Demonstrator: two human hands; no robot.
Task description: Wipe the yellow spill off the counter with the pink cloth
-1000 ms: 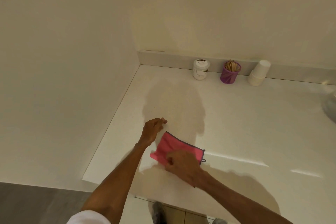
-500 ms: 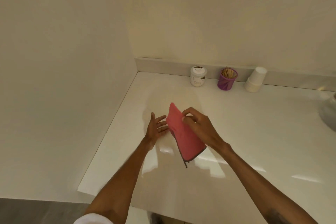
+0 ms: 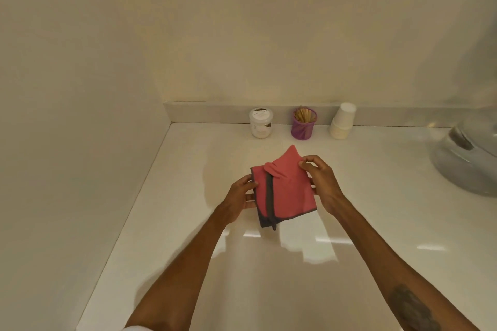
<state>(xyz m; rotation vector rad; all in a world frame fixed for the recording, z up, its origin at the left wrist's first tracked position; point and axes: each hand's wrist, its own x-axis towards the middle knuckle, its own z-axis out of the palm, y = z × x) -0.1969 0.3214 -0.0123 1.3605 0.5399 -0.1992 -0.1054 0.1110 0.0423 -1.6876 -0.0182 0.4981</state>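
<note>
Above the counter (image 3: pixel 188 223), both hands' fingers (image 3: pixel 309 162) grasp the pink cloth (image 3: pixel 287 191).

White counter (image 3: pixel 376 196) in a corner — three small items lined along its back edge.

A glossy white surface is seen filling the lower half of the frame, bounded by a wall at the left and a low grey upstand at the back. Against that upstand, in the upper middle of the frame, a white lidded jar (image 3: pixel 261 123) is set, with a purple mesh cup (image 3: pixel 304 123) of wooden sticks just beside it to the right, and a stack of upturned white paper cups (image 3: pixel 342 121) near that. At the right edge a rounded grey object (image 3: pixel 468 158) is partly cut off — what it is cannot be told. Bright reflections are shown across the lower middle.
</note>
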